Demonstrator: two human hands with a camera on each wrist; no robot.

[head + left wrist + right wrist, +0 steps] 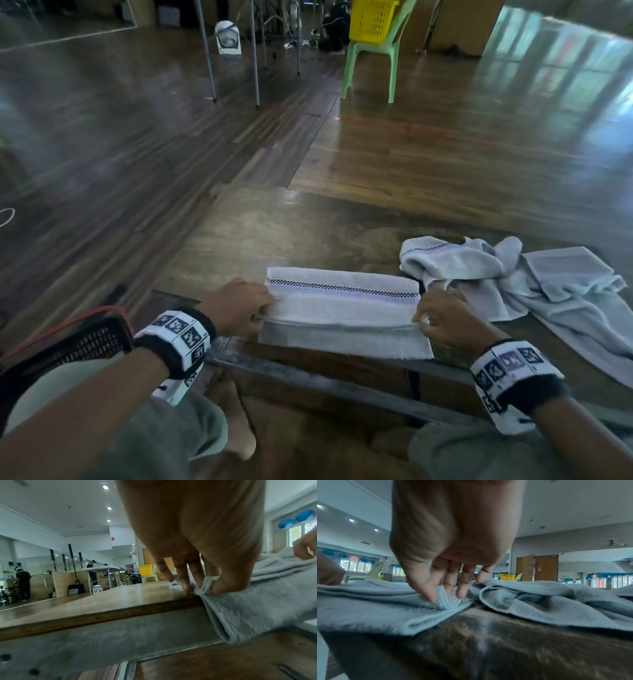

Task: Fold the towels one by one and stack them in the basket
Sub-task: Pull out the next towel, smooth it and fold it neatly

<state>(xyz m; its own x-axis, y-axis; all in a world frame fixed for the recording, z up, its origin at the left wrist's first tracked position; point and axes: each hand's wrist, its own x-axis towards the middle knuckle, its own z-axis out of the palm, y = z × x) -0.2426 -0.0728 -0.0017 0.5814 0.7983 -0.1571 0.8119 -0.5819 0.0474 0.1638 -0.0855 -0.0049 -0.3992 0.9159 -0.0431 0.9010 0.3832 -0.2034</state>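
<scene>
A pale grey towel (342,308) with a checkered stripe lies folded in a long band at the near edge of a low wooden table (274,226). My left hand (239,308) pinches the band's left end (208,584) between thumb and fingers. My right hand (442,318) pinches the right end (443,595) the same way. The towel's near part (257,608) hangs a little over the table's front edge. A black mesh basket (82,342) with a red rim sits low at my left, beside my knee.
A heap of unfolded grey towels (534,281) lies on the table just right of my right hand. Across the wooden floor stand a green chair (376,54) bearing a yellow basket (371,20), and metal table legs (209,51). People stand far off in the left wrist view.
</scene>
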